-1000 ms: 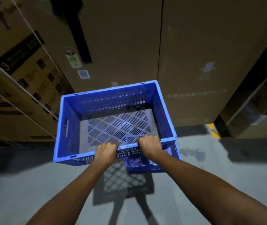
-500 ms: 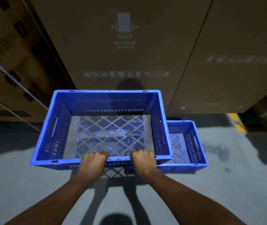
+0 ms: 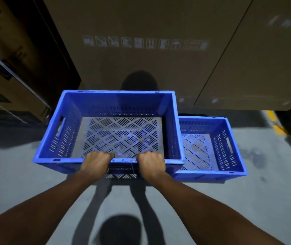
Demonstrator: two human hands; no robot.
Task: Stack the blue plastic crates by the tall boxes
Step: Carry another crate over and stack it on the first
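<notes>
1. Held crate (image 3: 173, 128): blue plastic, open top, slotted walls, perforated base. Both hands take its near long rim. The far long rim faces the tall box (image 3: 141, 64).
2. Left grip (image 3: 96, 162): fingers curled over the near rim, L of ctr, clamped on it, knuckles up.
3. Right grip (image 3: 150, 163): same hold on the same rim, R of ctr. The 2 grips sit near ea. other w/ a short bare stretch of rim between.
4. 2nd crate (image 3: 236, 172): same type, sits on the floor (image 3: 247, 200) to the R, lower than the held crate. The held crate's R end hides the 2nd crate's L end. Contact between the 2 cannot be told.
5. Tall box: brown carton directly behind the held crate, w/ a row of pale handling symbols (image 3: 144, 42) across its face. 2nd tall box (image 3: 268, 68) stands just beside it to the R, behind the 2nd crate. Strapped cartons (image 3: 8, 71) stand at far L.
6. Floor: grey concrete. Yellow marking (image 3: 276, 125) at R, near the carton base. Person's shadow (image 3: 121, 228) falls between the 2 forearms.
</notes>
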